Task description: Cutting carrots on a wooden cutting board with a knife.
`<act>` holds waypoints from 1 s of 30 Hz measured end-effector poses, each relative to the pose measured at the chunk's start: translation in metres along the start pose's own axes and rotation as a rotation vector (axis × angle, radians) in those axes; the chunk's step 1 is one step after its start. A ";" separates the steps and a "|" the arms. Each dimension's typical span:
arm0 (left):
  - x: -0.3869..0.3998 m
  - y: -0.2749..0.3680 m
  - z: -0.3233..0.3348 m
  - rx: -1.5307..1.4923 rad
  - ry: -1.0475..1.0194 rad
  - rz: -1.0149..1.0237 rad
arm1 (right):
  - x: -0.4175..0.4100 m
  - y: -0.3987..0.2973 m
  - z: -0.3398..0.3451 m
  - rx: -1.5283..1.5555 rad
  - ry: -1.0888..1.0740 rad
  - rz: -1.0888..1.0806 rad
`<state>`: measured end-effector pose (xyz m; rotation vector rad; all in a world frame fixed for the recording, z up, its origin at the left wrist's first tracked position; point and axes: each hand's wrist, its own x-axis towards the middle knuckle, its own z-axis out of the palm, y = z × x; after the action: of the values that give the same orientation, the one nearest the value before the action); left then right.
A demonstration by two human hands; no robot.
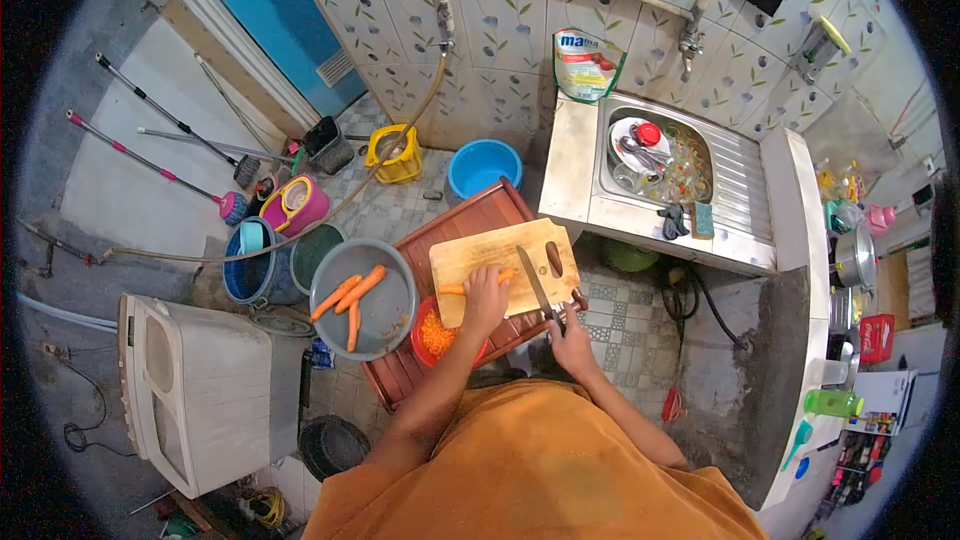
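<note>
On a wooden cutting board point(457, 262), my left hand point(486, 300) presses down over a carrot point(452, 289), whose two ends show on either side of my fingers. A kitchen knife point(531, 276) is gripped by its dark handle in my right hand point(574, 341). Its blade lies over the board, to the right of the carrot and apart from it. Left of the board, a grey basin point(394, 270) holds three whole carrots point(361, 289). Chopped carrot point(436, 335) fills a red bowl point(420, 354), partly hidden behind my left forearm.
The board rests on a reddish-brown wooden table point(480, 214). A steel sink point(727, 165) with dishes stands at the right. Blue basin point(486, 165), yellow mop bucket point(395, 154) and pink bucket point(304, 204) stand on the floor. A hose point(420, 109) hangs from the wall; a white washing machine point(217, 390) is at left.
</note>
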<state>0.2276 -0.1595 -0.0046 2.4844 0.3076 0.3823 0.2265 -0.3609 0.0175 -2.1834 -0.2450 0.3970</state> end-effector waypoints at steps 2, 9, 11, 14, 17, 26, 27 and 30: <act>0.003 0.001 0.003 -0.065 0.009 0.001 | 0.000 0.008 0.002 -0.032 -0.003 -0.015; 0.004 -0.005 0.009 -0.191 0.074 -0.040 | -0.005 0.008 0.005 0.101 -0.193 0.146; 0.003 0.000 0.006 -0.161 0.081 -0.051 | -0.008 0.011 0.007 0.085 -0.154 0.080; 0.002 -0.002 0.007 -0.175 0.091 -0.056 | -0.008 0.002 0.007 -0.011 -0.080 0.063; -0.001 -0.006 0.010 -0.179 0.099 -0.080 | -0.007 -0.008 0.009 -0.113 -0.106 0.125; 0.002 -0.007 0.012 -0.184 0.114 -0.094 | -0.003 -0.021 0.009 -0.183 -0.098 -0.060; 0.002 -0.007 0.012 -0.185 0.105 -0.100 | -0.003 -0.021 0.010 -0.180 -0.094 -0.069; 0.002 -0.009 0.013 -0.183 0.095 -0.109 | -0.003 -0.022 0.010 -0.171 -0.086 -0.081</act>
<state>0.2329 -0.1589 -0.0197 2.2643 0.4254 0.4627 0.2196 -0.3413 0.0301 -2.3176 -0.4272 0.4384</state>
